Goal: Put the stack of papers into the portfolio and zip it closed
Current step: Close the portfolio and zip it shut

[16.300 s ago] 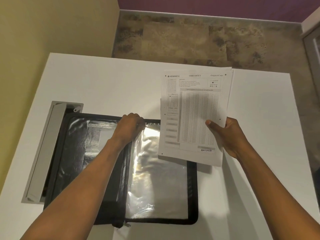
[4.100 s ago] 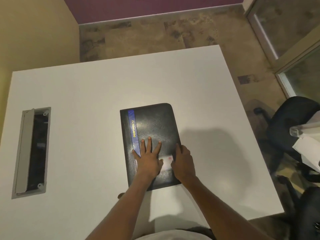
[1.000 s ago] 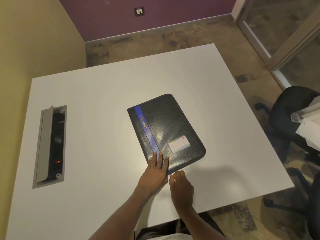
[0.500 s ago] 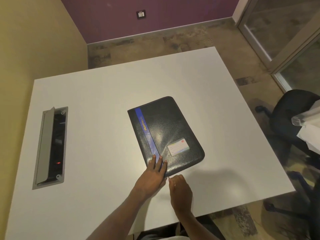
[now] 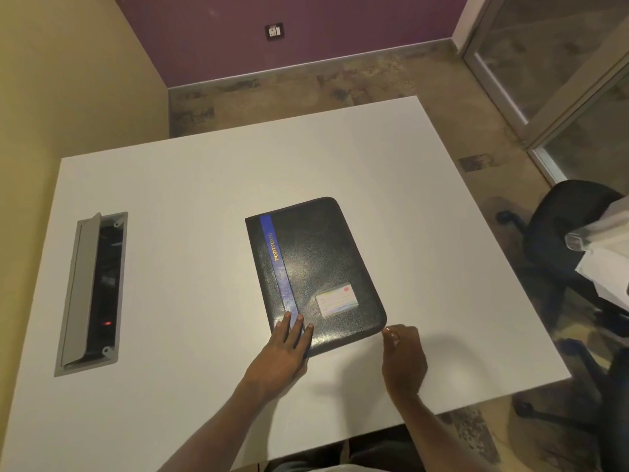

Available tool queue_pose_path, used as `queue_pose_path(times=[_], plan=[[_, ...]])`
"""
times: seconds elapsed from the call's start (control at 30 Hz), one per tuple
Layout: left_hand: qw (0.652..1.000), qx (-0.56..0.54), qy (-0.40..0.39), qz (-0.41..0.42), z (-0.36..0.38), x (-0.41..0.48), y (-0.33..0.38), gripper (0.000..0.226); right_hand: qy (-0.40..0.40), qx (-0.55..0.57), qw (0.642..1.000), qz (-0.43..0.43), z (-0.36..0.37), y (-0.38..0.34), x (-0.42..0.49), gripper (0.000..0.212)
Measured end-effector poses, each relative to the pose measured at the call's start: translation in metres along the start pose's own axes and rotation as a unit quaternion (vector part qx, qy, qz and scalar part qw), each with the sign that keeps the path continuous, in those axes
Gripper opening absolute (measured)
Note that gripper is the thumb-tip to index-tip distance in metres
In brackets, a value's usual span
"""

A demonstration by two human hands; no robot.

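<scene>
Closed portfolio [image 5: 316, 267] lies flat at the middle of the table [image 5: 204, 182]. Left hand [image 5: 282, 356], fingers straight, presses its near-left corner. Right hand [image 5: 403, 359], fingers curled, meets its near-right corner; whether it pinches anything cannot be told.

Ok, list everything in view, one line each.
Black textured portfolio with blue stripe: one, black, table centre, closed.
Small rectangular label card: one, pale, on portfolio's cover.
White rectangular table: one, white, mid view.
Grey metal cable hatch: one, grey, table's left, lid raised.
Black swivel office chair: one, black, right of table.
Wall socket plate: one, dark, purple far wall.
Left hand: flat on portfolio's near left corner.
Right hand: fingers curled at portfolio's near right corner.
</scene>
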State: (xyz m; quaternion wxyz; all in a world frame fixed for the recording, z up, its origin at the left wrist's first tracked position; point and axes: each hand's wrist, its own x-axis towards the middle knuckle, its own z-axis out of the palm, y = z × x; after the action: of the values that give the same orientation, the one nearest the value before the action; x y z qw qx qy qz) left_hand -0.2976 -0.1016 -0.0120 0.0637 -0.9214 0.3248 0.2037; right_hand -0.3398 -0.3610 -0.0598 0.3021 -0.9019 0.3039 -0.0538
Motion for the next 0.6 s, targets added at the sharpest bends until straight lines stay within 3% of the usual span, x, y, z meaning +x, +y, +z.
queue_pose_path(times=[0.23, 0.37, 0.47, 0.6], plan=[[0.999, 0.014, 0.036, 0.002, 0.013, 0.004, 0.0, 0.055, -0.063, 0.011, 0.997, -0.039, -0.012, -0.003, 0.057, 0.002], [0.997, -0.046, 0.042, -0.044, 0.016, 0.006, 0.004, 0.06, -0.161, 0.03, 0.986, -0.04, -0.013, -0.01, 0.082, 0.007], [0.987, -0.12, 0.051, -0.099, 0.006, 0.021, 0.018, 0.083, -0.192, 0.011, 0.979, -0.062, -0.018, -0.011, 0.092, 0.009], [0.98, -0.164, 0.054, -0.1, -0.017, 0.076, 0.047, 0.113, -0.223, -0.018, 0.971, -0.087, -0.021, -0.011, 0.1, 0.011]])
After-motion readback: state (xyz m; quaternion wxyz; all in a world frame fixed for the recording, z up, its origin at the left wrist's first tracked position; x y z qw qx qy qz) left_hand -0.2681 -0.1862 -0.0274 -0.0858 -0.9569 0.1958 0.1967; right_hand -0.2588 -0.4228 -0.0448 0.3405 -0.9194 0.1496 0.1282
